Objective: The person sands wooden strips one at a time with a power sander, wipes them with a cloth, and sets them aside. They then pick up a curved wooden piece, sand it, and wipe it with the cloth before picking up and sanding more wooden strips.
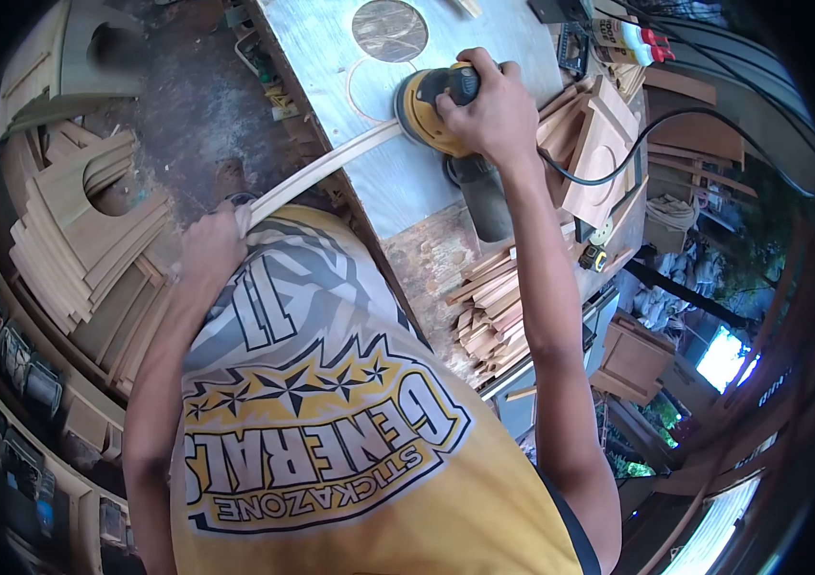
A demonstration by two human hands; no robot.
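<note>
My right hand (pixel 492 110) grips the top of a yellow and black power sander (pixel 427 107), which has a dark canister (pixel 484 199) at its side. The sander's pad meets the far end of a long, narrow wooden strip (pixel 316 174). My left hand (pixel 216 244) is closed around the near end of that strip, close to my shirt. Under the sander lies a pale board (pixel 384 192) with a round hole near its far end and a circle outline beside the sander.
Stacked wooden pieces (pixel 91 225) with curved cutouts stand on the left. Small wood offcuts (pixel 494 321) lie right of my torso. Wooden panels (pixel 602 144), a tape measure (pixel 593 257), glue bottles (pixel 623 36) and a black cable (pixel 618 171) are on the right.
</note>
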